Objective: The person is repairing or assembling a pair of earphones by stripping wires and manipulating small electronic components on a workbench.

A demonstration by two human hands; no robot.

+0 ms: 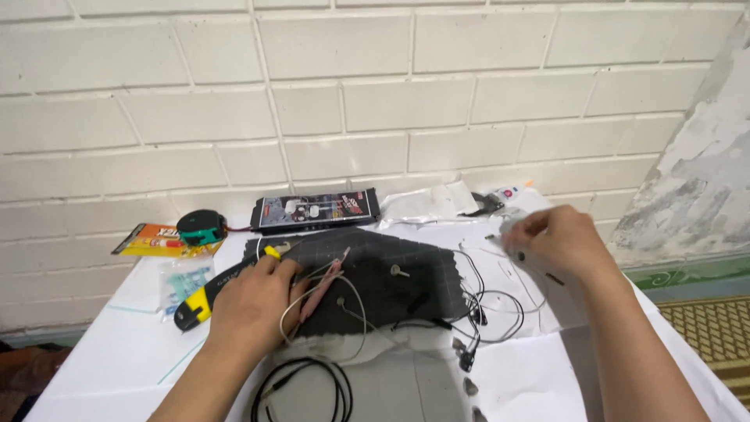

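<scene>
My left hand rests on the left edge of a dark work mat, fingers curled around a thin pink tool and a white wire. My right hand hovers over the right side of the white table, fingertips pinched on a small dark part; it is too small and blurred to identify. Thin black earphone cables lie tangled between the two hands. A small metal piece sits on the mat.
A yellow-and-black utility knife lies left of my left hand. A green tape measure, an orange card pack, a black flat box and clear plastic bags line the white brick wall. A black cable loop lies near the front edge.
</scene>
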